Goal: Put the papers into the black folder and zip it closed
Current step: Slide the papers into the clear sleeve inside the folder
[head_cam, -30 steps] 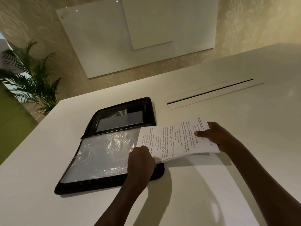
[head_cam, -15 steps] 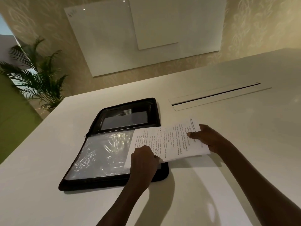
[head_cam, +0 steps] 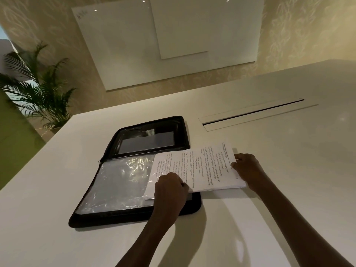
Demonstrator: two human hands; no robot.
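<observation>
Your left hand pinches the near-left corner of the thin stack of white printed papers, and your right hand grips its right edge. The stack lies half over the open black zip folder with its crinkled clear plastic sleeve, on the white counter. The sheets look light, floppy and prone to fanning, so hold both edges. The slick sleeve may snag their leading corners.
</observation>
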